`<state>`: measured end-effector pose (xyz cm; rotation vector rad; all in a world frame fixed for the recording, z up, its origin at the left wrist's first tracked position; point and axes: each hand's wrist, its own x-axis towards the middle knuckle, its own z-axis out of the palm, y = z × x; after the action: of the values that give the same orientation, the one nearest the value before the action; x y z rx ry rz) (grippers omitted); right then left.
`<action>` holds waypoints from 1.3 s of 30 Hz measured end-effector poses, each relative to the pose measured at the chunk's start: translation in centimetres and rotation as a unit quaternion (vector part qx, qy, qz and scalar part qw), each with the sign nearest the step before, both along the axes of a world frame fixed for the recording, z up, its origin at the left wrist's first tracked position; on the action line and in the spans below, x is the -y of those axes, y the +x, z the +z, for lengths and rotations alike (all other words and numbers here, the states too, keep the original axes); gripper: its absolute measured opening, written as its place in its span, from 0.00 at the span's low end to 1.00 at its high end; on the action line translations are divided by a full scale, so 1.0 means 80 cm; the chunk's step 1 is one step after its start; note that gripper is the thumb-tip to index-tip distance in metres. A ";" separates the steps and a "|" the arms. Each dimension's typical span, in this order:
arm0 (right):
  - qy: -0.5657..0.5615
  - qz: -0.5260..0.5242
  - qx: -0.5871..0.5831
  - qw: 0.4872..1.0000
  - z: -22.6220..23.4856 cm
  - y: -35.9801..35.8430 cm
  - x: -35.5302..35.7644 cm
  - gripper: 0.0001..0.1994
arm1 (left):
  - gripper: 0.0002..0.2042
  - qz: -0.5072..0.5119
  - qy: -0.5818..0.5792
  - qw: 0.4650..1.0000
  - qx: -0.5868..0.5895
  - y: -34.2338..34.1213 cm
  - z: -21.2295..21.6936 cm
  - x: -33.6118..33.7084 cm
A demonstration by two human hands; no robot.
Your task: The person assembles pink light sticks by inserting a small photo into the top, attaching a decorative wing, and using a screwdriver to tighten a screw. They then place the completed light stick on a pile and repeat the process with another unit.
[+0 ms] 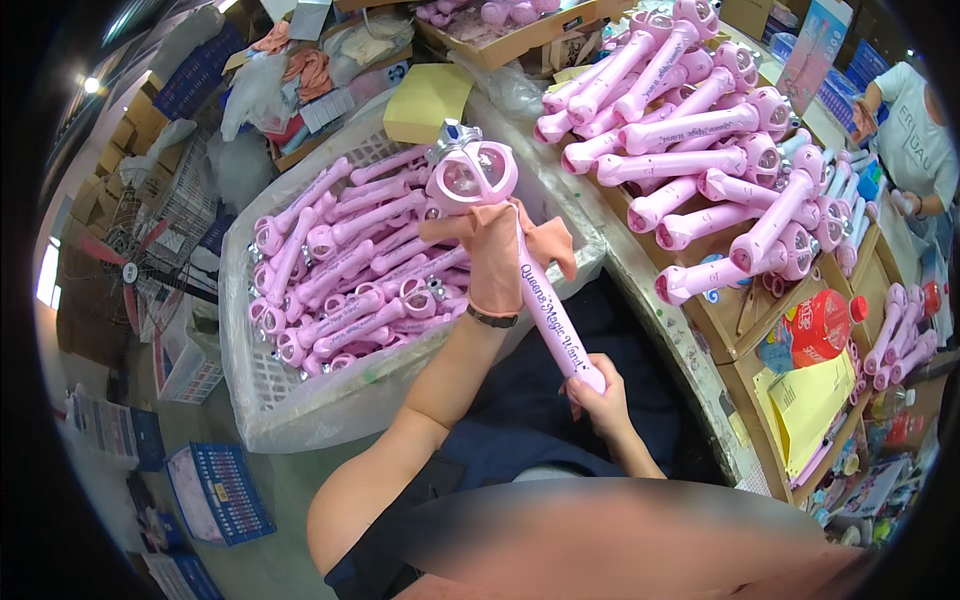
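Note:
I hold a pink toy wand slantwise in front of me, its round clear-windowed head and silver crown at the upper end. My left hand is closed around the neck just below the head. A peach-coloured cloth or glove covers that hand and hides its fingers. Lower down, my right hand pinches the bottom end of the handle between thumb and fingers. Just left of the wand stands a white plastic basket lined with clear film, with many similar wands lying in it.
A workbench on the right bears a large heap of pink wands. Beyond are a red-labelled bottle, yellow paper and a co-worker in a white shirt. A fan and blue crates stand at left.

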<state>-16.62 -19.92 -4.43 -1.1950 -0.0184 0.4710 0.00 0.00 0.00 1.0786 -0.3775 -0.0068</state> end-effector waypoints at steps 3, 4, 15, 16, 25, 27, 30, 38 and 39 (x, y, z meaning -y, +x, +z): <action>0.482 0.179 -0.304 0.802 -0.002 0.004 0.007 0.26 | 0.20 -0.100 -0.283 0.952 -0.061 -0.045 0.040 0.043; 0.461 0.173 -0.309 0.814 -0.003 0.003 0.002 0.26 | 0.20 -0.037 -0.278 0.957 -0.069 -0.057 0.050 0.051; -0.090 -0.058 0.140 0.984 -0.023 0.014 -0.011 0.18 | 0.14 0.168 0.220 0.960 0.040 -0.091 0.040 0.035; 0.082 0.002 0.051 0.995 -0.021 0.003 -0.008 0.20 | 0.13 0.153 0.145 0.977 0.039 -0.080 0.044 0.018; -0.039 -0.118 0.174 0.977 -0.011 0.007 -0.024 0.24 | 0.05 0.166 0.040 0.978 -0.119 -0.097 0.028 0.071; -0.022 -0.162 0.314 0.935 -0.012 0.018 -0.028 0.27 | 0.05 0.160 0.176 0.967 -0.086 -0.121 0.018 0.085; -0.105 -0.003 0.244 0.964 -0.005 0.016 -0.001 0.26 | 0.05 0.083 0.297 0.951 -0.021 -0.133 0.018 0.068; 0.036 -0.226 0.247 0.941 0.047 0.093 0.047 0.24 | 0.05 -0.080 0.312 0.946 -0.045 -0.141 0.053 0.074; 0.036 -0.199 0.280 0.938 0.057 0.101 0.039 0.28 | 0.05 -0.107 0.308 0.944 -0.057 -0.144 0.053 0.079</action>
<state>-8.57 -23.08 0.16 -1.1905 -0.2763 -0.2339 -11.54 -6.28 4.25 1.6405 -0.3974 -0.4022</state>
